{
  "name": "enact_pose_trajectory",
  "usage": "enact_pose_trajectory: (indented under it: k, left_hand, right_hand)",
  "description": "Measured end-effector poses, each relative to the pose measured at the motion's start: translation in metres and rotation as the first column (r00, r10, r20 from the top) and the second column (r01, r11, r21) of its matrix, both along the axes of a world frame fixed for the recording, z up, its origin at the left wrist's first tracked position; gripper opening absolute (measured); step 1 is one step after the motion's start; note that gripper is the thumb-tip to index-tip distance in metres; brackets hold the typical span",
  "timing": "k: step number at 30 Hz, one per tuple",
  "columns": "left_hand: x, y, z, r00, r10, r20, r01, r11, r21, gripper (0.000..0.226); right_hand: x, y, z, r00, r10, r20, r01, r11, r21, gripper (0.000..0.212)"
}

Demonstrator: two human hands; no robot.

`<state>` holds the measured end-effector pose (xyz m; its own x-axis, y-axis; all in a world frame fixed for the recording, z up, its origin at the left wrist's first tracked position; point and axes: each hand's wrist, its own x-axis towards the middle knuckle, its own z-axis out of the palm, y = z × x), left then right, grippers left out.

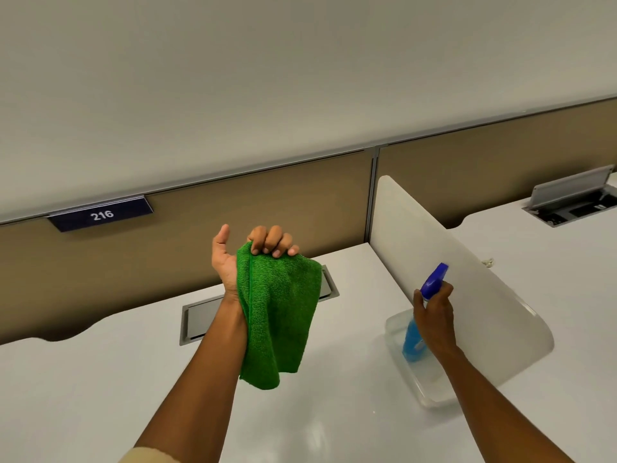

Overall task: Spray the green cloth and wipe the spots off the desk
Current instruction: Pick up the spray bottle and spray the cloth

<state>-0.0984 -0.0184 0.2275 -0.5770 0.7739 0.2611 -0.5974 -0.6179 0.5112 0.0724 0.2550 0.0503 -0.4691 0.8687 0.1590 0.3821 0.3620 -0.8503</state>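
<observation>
The left hand (233, 259) is raised above the white table (100, 389), its fingers (273, 242) curled shut over the top edge of the green microfibre cloth (277, 315), thumb sticking up free. The cloth hangs down from that grip, clear of the table, in front of a grey metal cable hatch (197, 320) set into the table. To the right of the cloth, the right hand (434, 315) is wrapped around the neck of a clear spray bottle of blue liquid with a dark blue trigger head (434, 279). The bottle's base is in a clear plastic tray (430, 396) that rests on the table beside a white divider panel (450, 262). Left of the cloth, on the tan back wall, hangs a dark blue sign reading 216 (101, 214).
</observation>
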Motion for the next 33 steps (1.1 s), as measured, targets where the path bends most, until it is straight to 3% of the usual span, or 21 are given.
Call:
enact_pose_trajectory:
  k: [7,13,23,33]
  left_hand:
    - [0.005,-0.032,0.029,0.996,0.003,-0.085,-0.001,1.000,0.022,0.053]
    - [0.017,-0.062,0.050,0.990,0.022,-0.142,-0.017,0.999,0.037,0.052]
    - [0.039,-0.133,0.077,0.977,0.097,-0.190,-0.087,0.994,0.062,0.052]
    - [0.049,-0.219,0.088,0.963,0.158,-0.217,-0.150,0.987,0.051,0.051]
  right_hand:
    - [-0.011,-0.020,0.054,0.985,0.125,-0.119,-0.110,0.986,0.124,0.050]
    - [-0.021,-0.064,0.111,0.918,0.264,-0.296,-0.209,0.956,0.204,0.046]
    - [-0.027,-0.182,0.173,0.745,0.499,-0.442,-0.402,0.865,0.299,0.034]
    - [-0.010,-0.313,0.192,0.544,0.679,-0.494,-0.689,0.697,0.199,0.023]
